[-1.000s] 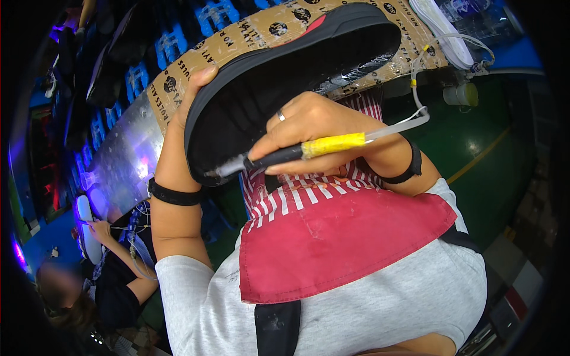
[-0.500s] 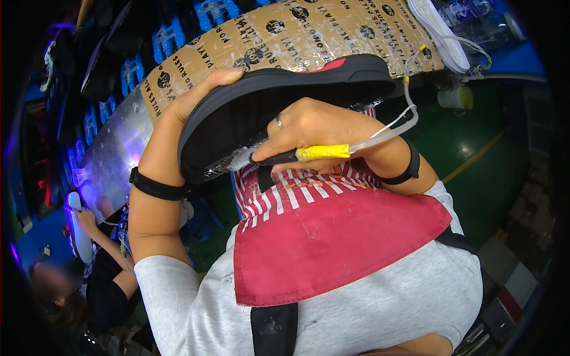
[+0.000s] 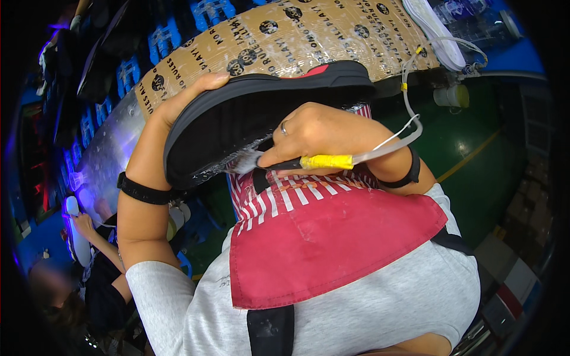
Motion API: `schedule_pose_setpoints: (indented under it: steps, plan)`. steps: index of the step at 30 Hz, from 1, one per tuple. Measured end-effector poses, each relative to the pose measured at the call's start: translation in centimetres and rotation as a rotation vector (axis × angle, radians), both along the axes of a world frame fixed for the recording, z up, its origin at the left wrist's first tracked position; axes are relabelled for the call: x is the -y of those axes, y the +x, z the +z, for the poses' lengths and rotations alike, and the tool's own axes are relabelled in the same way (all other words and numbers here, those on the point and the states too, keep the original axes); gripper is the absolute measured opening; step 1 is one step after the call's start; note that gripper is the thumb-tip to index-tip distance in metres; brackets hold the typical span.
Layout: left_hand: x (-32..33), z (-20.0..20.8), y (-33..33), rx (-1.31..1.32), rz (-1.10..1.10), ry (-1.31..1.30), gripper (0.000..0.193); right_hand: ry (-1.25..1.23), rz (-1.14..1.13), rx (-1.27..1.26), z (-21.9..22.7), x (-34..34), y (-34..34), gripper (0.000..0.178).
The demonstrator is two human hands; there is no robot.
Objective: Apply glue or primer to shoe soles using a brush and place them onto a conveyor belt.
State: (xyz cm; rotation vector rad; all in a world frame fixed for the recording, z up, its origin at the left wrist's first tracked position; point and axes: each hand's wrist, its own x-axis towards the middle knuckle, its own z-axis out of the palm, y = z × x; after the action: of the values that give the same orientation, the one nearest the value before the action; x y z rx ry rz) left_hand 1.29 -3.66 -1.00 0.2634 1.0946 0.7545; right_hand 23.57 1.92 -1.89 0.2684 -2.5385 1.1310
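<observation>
My left hand [image 3: 185, 99] grips the outer edge of a black shoe sole [image 3: 217, 127], its thumb along the top rim. The sole is tilted up on its side, its hollow inner face toward me, with a red patch [image 3: 316, 70] on the far edge. My right hand [image 3: 314, 133] is closed round a brush [image 3: 284, 164] with a black handle and yellow tape, fed by a clear tube [image 3: 392, 146]. White bristles [image 3: 244, 161] touch the sole's near inner rim, where a wet, shiny film shows. Fingers partly hide the handle.
Tape-covered cardboard [image 3: 332, 35] lies on the work surface beyond the sole. A white sole [image 3: 436, 37] and clear plastic bottles [image 3: 475, 24] are at the far right, above a small cup [image 3: 456, 97]. At left, a co-worker's hand [image 3: 85, 225] holds a white sole [image 3: 77, 240].
My left hand and the black sole have shifted left and slightly nearer. The brush has moved a little to the right along the sole's near rim, still touching it.
</observation>
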Motion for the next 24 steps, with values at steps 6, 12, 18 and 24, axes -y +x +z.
schedule_pose_setpoints:
  steps: [6,12,18,24]
  plan:
    - [1.0,3.2,2.4,-0.087,0.207,0.094,0.044,-0.082,-0.042,-0.086,0.2,-1.0,0.4,0.037]
    - [1.0,3.6,1.9,-0.209,0.240,0.079,0.045,0.005,0.018,0.015,0.2,-1.1,1.0,0.035]
    - [1.0,2.3,0.5,-0.029,0.305,0.101,0.055,0.099,-0.146,-0.035,-0.2,-1.0,1.1,0.026]
    - [1.3,-0.7,0.4,0.145,0.335,0.317,0.067,-0.300,-0.195,-0.154,0.5,-1.2,0.8,0.023]
